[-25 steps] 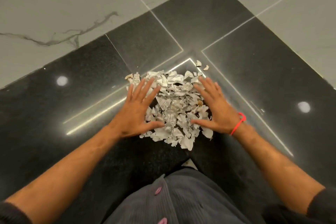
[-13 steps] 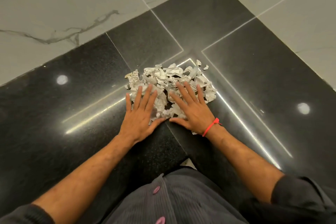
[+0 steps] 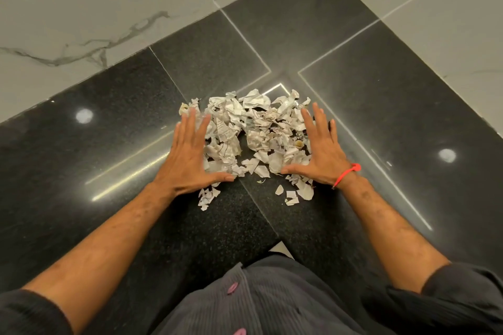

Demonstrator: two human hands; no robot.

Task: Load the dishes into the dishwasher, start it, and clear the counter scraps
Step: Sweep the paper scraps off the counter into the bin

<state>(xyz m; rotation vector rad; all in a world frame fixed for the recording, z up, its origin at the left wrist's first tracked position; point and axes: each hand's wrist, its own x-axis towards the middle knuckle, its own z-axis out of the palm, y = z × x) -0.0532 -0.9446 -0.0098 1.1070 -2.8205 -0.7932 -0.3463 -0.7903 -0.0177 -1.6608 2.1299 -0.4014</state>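
Scraps: our pile of torn paper scraps (image 3: 253, 130) lies on the black counter (image 3: 381, 106), near the inner corner where its two runs meet.
Long axis: the pile is wider than deep, running 9 to 3 o'clock between our hands; we see no single way it points.
Strays: a few loose bits (image 3: 292, 194) lie at 5 o'clock of the pile and a few more (image 3: 206, 198) at 7 o'clock, just apart from it.
Left hand (image 3: 190, 155): flat on the counter at 9 o'clock of the pile, fingers straight and close together, thumb spread toward the scraps; it grips nothing.
Right hand (image 3: 319, 149): flat at 3 o'clock of the pile, fingers straight, thumb reaching inward and touching the scraps; it grips nothing. A red band (image 3: 345, 175) sits on the wrist.
Edges: pale marble wall (image 3: 81, 8) bounds the counter from 9 round to 2 o'clock; the near edge is at our body, 6 o'clock.
Open room: bare counter shows at 8 and 4 o'clock, and behind the pile at 12.
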